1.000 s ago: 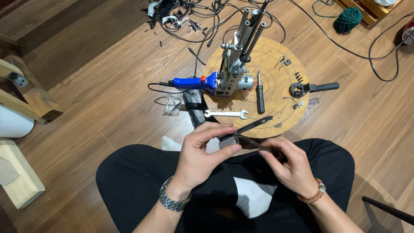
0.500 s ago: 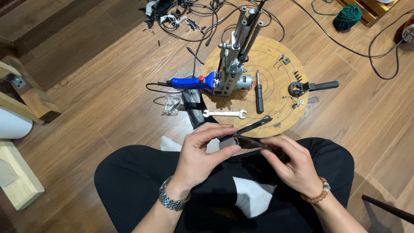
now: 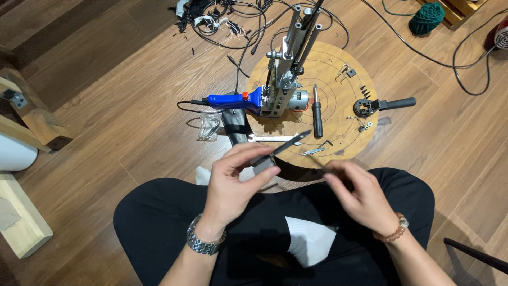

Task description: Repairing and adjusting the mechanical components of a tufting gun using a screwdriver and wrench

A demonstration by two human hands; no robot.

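At frame centre, the left hand [image 3: 233,182] is gripping a small dark metal part [image 3: 267,161] while the right hand [image 3: 360,198], fingers pinching something unclear, is risking dropping it onto the wooden floor [image 3: 132,127].

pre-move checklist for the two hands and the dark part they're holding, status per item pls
1. Left hand grips the dark bracket part: ok, fingers wrapped round it.
2. Right hand on the part's other end: cannot tell, fingers blurred.
3. Part held clear of the round wooden board: ok, held above the lap.
4. Wrench within view on the board edge: ok.
5. Screwdriver lying flat on the board: ok.
6. Small screws gathered, none loose on the floor: cannot tell.
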